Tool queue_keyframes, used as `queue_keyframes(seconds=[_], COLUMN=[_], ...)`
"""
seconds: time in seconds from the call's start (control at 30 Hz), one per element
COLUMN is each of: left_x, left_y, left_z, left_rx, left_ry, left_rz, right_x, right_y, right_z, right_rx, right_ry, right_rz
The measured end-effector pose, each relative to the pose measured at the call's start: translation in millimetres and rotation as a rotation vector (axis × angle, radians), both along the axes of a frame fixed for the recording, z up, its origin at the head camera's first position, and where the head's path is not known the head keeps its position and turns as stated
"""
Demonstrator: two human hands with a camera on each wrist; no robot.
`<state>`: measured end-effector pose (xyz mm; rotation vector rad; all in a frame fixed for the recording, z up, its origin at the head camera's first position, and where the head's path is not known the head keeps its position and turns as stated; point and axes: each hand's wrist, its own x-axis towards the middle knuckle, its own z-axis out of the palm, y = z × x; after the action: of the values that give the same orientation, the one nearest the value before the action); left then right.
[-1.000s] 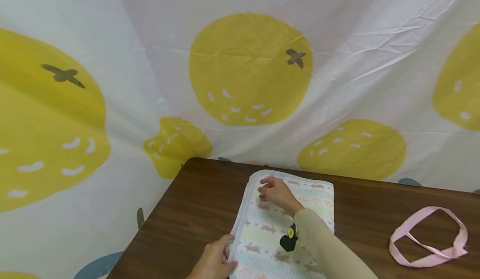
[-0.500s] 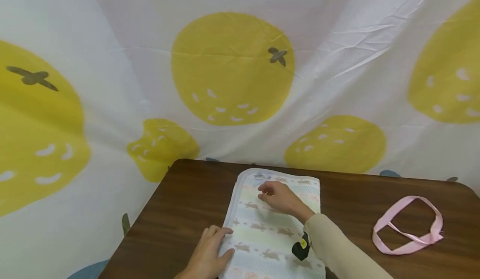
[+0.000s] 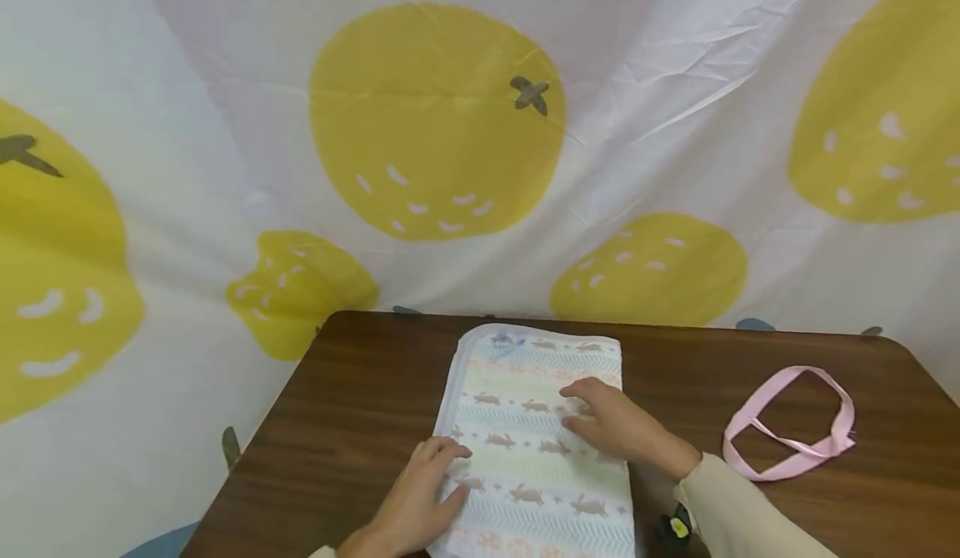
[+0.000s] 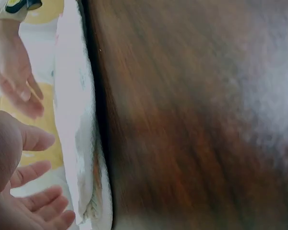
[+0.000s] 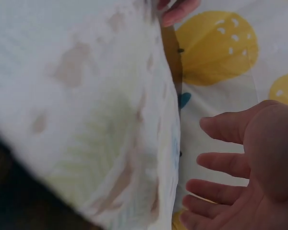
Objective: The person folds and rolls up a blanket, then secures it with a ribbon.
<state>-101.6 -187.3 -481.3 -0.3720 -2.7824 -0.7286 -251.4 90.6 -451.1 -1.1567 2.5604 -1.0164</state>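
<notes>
A folded, padded cloth (image 3: pixel 543 479) with rows of brown rabbits and pale zigzag stripes lies lengthwise on the table. A small bluish bow (image 3: pixel 507 342) shows at its far left corner. My left hand (image 3: pixel 412 495) is over the cloth's near left edge, thumb and fingers apart; in the left wrist view its fingers (image 4: pixel 41 196) are spread beside the cloth's layered edge, gripping nothing. Over the right side of the cloth is my right hand (image 3: pixel 626 426). The right wrist view shows its fingers (image 5: pixel 216 191) extended and holding nothing.
A loop of pink ribbon (image 3: pixel 738 441) lies on the dark wooden table (image 3: pixel 360 399), right of the cloth. Behind and left of the table hangs a white curtain (image 3: pixel 600 174) printed with yellow fruit. A dark wrist device (image 3: pixel 675 529) sits at my right cuff.
My right hand has drawn back from the cloth's far left corner toward its right side, uncovering the bow. My left hand has loosened from the left edge. The head view has swung right.
</notes>
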Motion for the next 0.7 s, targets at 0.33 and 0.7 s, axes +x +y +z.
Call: queue_keyframes(seconds=[0.33,0.7], left_x=[-6.2,-18.4], left_y=[-0.7,-7.7], left_z=[-1.3,-2.7], left_rx=[-0.137,-0.341], left_ry=[-0.113,-0.178], left_rz=[-0.147,-0.298], right_x=[17.9,40.8], right_y=[32.6,31.9], right_z=[-18.6,-39.8], right_rx=[0.046,0.164], right_ry=[0.007,0.127], right_rz=[0.064,0.148])
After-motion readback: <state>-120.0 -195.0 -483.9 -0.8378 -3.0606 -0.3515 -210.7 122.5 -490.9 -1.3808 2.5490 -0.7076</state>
